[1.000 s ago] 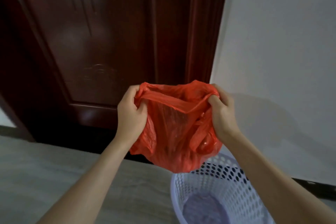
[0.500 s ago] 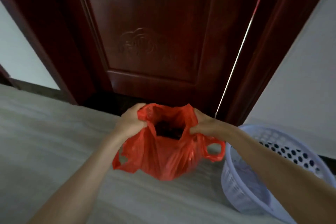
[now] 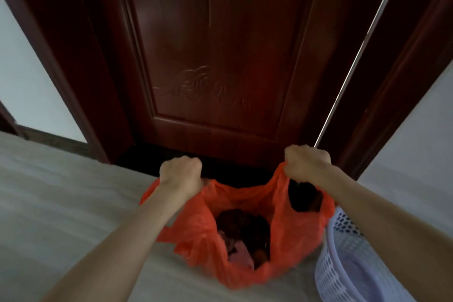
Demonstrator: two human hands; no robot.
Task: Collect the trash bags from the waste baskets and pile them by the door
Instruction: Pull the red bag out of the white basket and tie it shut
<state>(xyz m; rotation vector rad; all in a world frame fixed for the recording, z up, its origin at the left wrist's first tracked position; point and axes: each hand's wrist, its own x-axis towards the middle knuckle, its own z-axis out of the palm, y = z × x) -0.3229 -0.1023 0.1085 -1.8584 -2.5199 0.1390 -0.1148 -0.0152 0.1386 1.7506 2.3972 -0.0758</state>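
Both grips (image 3: 181,172) (image 3: 307,164) on bag rim (image 3: 245,192), near door (image 3: 220,56).

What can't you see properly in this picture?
All head view:
- Trash in the orange bag: dark, blurred inside.
- White basket: cut off by the bottom edge, partly behind the right arm.
- Fingers of the left hand and right hand: curled under.
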